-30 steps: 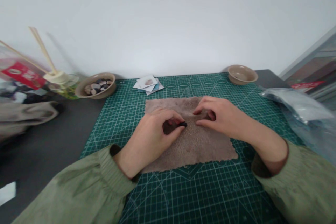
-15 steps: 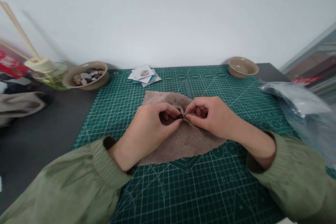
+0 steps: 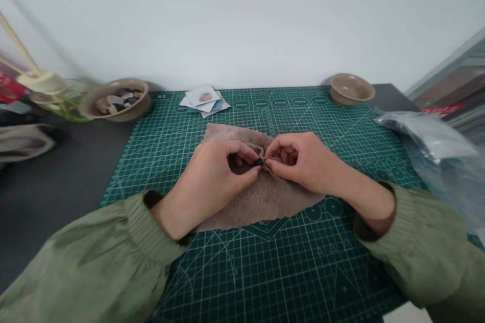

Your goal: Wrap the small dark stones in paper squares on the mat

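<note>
A brown-grey cloth point(image 3: 261, 199) with ragged edges lies on the green cutting mat point(image 3: 280, 262), its middle pinched up into folds. My left hand point(image 3: 220, 176) is closed, thumb and forefinger gripping a small dark stone point(image 3: 258, 162), mostly hidden by fingertips and fabric. From the other side my right hand point(image 3: 299, 159) pinches a fold of the cloth against that stone, with its other fingers curled in. The two hands' fingertips almost meet over the cloth's middle.
At the back left stands a tan bowl point(image 3: 85, 106) holding several pebbles point(image 3: 119, 101). Another tan bowl point(image 3: 350, 90) is at the back right. Small printed cards point(image 3: 204, 98) lie near the wall. A clear plastic bag point(image 3: 432, 133) rests at right, and a reed diffuser point(image 3: 41, 83) at far left.
The view has shifted slightly, so everything sits a little higher in the picture. Both hands keep nearly the same pinch on the stone and cloth.
</note>
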A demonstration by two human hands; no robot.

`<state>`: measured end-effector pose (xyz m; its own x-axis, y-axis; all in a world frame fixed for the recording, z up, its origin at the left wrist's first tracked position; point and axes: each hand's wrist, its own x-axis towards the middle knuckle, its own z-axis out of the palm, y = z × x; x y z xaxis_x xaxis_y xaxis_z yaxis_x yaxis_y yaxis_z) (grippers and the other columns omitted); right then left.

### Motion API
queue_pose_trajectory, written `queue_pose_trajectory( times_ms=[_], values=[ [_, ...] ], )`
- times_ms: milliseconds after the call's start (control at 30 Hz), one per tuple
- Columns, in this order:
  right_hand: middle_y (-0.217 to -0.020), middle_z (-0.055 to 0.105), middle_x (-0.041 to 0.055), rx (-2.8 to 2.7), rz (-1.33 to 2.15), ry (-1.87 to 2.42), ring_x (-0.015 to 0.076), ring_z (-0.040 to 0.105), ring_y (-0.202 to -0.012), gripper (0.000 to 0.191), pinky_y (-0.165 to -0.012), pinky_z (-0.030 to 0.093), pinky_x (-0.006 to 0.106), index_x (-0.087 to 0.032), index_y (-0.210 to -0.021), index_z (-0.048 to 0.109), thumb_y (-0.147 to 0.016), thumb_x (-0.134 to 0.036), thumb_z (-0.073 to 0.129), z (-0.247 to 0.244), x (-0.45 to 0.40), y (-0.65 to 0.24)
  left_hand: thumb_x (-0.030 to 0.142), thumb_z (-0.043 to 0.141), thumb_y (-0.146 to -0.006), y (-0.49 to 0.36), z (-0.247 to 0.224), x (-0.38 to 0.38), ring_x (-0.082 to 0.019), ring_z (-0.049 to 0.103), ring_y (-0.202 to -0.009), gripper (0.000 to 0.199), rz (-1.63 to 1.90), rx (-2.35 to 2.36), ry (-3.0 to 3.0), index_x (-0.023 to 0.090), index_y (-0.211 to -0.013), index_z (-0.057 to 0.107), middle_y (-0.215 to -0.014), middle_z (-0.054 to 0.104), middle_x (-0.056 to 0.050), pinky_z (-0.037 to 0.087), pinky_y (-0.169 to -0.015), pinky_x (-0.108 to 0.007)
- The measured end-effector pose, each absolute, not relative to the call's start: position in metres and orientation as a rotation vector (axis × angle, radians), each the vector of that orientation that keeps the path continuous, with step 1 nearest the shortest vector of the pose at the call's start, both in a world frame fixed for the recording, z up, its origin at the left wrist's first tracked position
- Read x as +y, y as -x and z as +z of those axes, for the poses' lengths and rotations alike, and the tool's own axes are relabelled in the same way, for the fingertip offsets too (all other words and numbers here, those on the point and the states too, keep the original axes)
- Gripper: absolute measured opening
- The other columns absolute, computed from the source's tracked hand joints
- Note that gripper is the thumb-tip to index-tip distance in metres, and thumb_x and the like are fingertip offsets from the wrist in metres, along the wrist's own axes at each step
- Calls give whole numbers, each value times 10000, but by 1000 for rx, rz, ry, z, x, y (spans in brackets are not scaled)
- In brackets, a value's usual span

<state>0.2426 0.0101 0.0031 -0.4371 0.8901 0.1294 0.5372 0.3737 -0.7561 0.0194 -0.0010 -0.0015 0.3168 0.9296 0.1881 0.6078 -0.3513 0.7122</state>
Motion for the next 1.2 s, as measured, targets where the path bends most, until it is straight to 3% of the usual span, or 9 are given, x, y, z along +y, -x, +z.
queue_pose_trajectory(
  times_ms=[367,600,1200],
  values=[
    [-705,675,-34,-2136,733,1200,104,586,-624,36,-626,435,257,-161,-903,783,-874,-154,764,2,11,-242,314,831,-843,-19,0,0,-163,722,-686,69,793,1341,-2059,262,-886,843,-825,816,22,572,-669,-294],
    [-716,682,-27,-2141,717,1201,107,593,-626,47,-612,439,253,-158,-900,782,-859,-143,766,2,12,-241,232,826,-830,-19,-1,0,-150,724,-695,60,827,1291,-2068,250,-886,840,-809,807,28,555,-647,-274],
    [-663,671,-45,-2153,811,1213,95,581,-578,43,-580,434,245,-174,-887,782,-848,-169,765,2,11,-244,258,818,-848,-18,-1,1,-163,741,-718,55,807,1294,-2075,256,-895,845,-845,824,18,569,-666,-282]
  ],
)
